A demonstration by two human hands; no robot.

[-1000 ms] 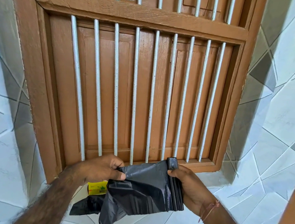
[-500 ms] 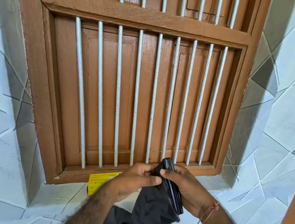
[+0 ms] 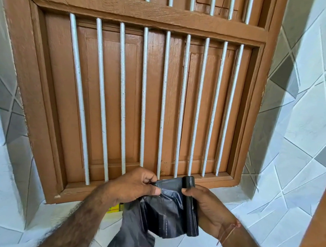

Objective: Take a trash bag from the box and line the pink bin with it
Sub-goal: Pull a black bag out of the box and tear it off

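Brown wooden shutters fill most of the wall, closed behind a row of pale metal bars, with grey and white tiled wall on either side of the window frame. Below the window's bottom rail, both bare forearms reach in toward the sill. Between the hands hangs the black trash bag, partly unfolded, its loose end drooping down well below the sill. The right hand, just under the window's lower right corner, is closed around the still-folded strip of the bag, thumb pressed across it; a thin reddish thread circles that wrist. The left hand, just under the middle bars, pinches a loose layer of the bag between thumb and fingers. Under the left wrist, close below the window frame, a sliver of yellow box peeks out.
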